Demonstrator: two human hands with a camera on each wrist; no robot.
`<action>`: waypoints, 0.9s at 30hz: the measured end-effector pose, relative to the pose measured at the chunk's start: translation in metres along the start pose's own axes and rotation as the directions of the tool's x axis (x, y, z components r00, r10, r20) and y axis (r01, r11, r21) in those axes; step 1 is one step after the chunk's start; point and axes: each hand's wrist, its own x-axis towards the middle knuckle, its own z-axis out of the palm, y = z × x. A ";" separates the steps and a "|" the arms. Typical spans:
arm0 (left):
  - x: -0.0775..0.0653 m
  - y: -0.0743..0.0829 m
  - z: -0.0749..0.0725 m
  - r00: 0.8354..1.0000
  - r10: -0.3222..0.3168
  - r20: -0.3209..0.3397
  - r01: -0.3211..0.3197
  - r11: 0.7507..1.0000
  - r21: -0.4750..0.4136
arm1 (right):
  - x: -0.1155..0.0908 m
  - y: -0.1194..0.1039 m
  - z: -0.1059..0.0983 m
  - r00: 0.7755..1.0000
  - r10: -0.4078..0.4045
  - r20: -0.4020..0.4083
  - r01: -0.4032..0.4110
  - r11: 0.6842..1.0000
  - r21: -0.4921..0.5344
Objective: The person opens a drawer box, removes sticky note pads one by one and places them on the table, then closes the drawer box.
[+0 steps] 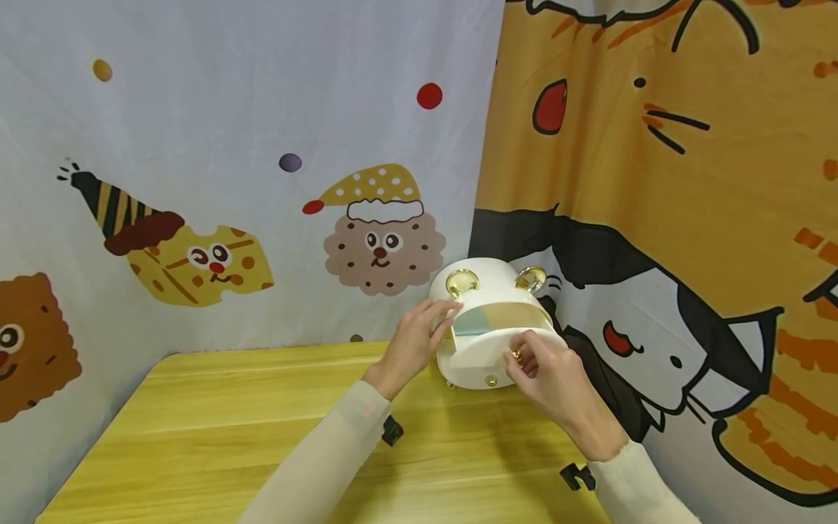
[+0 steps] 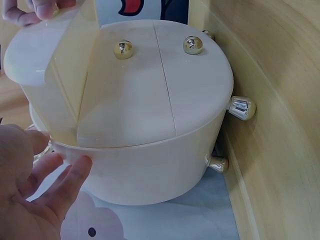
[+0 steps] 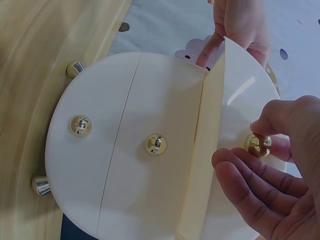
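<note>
A white rounded drawer box [image 1: 471, 269] with two gold ear-shaped rings stands at the back of the table. Its top drawer [image 1: 481, 353] is pulled forward, showing an opening behind the front panel. My right hand [image 1: 556, 371] pinches the gold knob [image 3: 258, 145] of this drawer between thumb and index finger, the other fingers loosely bent. My left hand [image 2: 45, 185] is at the box's side, fingers spread and fingertips against the wall near the drawer gap. Two lower drawer fronts with gold knobs [image 2: 123, 49] sit flush.
The wood-grain table [image 1: 262, 437] extends left and forward of the box. Printed cloth [image 1: 262, 94] with cartoon figures hangs behind, and an orange cat-print cloth [image 1: 609, 167] hangs close at the right. Small gold feet [image 2: 242, 108] support the box. Black pieces [image 1: 392, 431] show at both wrists.
</note>
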 end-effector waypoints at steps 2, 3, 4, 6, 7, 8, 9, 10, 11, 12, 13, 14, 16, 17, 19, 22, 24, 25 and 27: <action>0.000 0.000 0.000 1.000 0.002 0.002 -0.002 1.000 0.009 | -0.001 -0.001 -0.001 1.000 -0.003 -0.005 0.003 1.000 -0.001; 0.000 0.000 0.000 1.000 0.004 0.001 -0.004 1.000 0.013 | -0.002 -0.001 -0.001 1.000 -0.004 -0.007 0.004 1.000 -0.002; 0.000 0.000 0.000 1.000 0.008 0.001 -0.008 1.000 0.014 | -0.002 -0.001 -0.001 1.000 -0.005 -0.009 0.005 1.000 -0.001; 0.000 -0.001 0.000 1.000 0.012 -0.002 -0.012 1.000 0.017 | -0.003 -0.002 -0.002 1.000 -0.007 -0.013 0.007 1.000 0.002; -0.001 -0.001 0.000 1.000 0.013 -0.003 -0.013 1.000 0.018 | -0.003 -0.002 -0.002 1.000 -0.009 -0.015 0.009 1.000 0.004; -0.001 -0.001 0.000 1.000 0.013 -0.003 -0.013 1.000 0.018 | -0.004 -0.003 -0.002 1.000 -0.012 -0.017 0.012 1.000 0.004; -0.001 -0.001 0.000 1.000 0.011 -0.004 -0.011 1.000 0.018 | -0.004 -0.003 -0.002 1.000 -0.013 -0.019 0.013 1.000 0.003; -0.001 -0.001 0.000 1.000 0.008 -0.004 -0.008 1.000 0.017 | -0.004 -0.004 -0.003 1.000 -0.016 -0.021 0.017 1.000 0.004; -0.001 -0.002 0.000 1.000 0.006 -0.003 -0.006 1.000 0.018 | -0.005 -0.004 -0.003 1.000 -0.019 -0.023 0.019 1.000 0.005; -0.001 -0.002 0.000 1.000 0.003 0.001 -0.003 1.000 0.019 | -0.005 -0.004 -0.003 0.999 -0.022 -0.025 0.022 1.000 0.004; -0.001 -0.002 0.000 1.000 0.000 0.004 0.000 1.000 0.020 | -0.006 -0.005 -0.003 0.999 -0.025 -0.028 0.025 1.000 0.004; -0.001 -0.002 0.000 1.000 -0.002 0.006 0.002 1.000 0.021 | -0.006 -0.005 -0.004 0.999 -0.029 -0.031 0.029 1.000 0.005; -0.001 -0.002 0.000 1.000 0.001 0.012 -0.001 1.000 0.030 | -0.007 -0.006 -0.004 0.999 -0.039 -0.036 0.039 0.999 0.005; -0.001 -0.002 -0.001 1.000 0.004 0.013 -0.005 0.999 0.036 | -0.007 -0.006 -0.005 0.998 -0.044 -0.040 0.045 0.999 0.005; -0.001 -0.002 -0.001 1.000 0.011 0.012 -0.012 0.999 0.040 | -0.008 -0.006 -0.005 0.997 -0.055 -0.045 0.055 0.998 0.005; -0.001 -0.002 -0.001 1.000 0.020 0.015 -0.020 0.999 0.043 | -0.009 -0.007 -0.007 0.997 -0.062 -0.047 0.062 0.998 0.007; -0.001 -0.003 -0.001 1.000 0.019 0.019 -0.020 0.999 0.042 | -0.010 -0.008 -0.008 0.997 -0.060 -0.046 0.060 0.998 0.008; -0.001 -0.003 0.000 1.000 0.019 0.019 -0.019 0.999 0.042 | -0.011 -0.008 -0.009 0.997 -0.058 -0.043 0.059 0.998 0.008; -0.001 -0.003 0.000 1.000 0.017 0.025 -0.018 0.999 0.043 | -0.012 -0.010 -0.010 0.998 -0.052 -0.037 0.052 0.999 0.005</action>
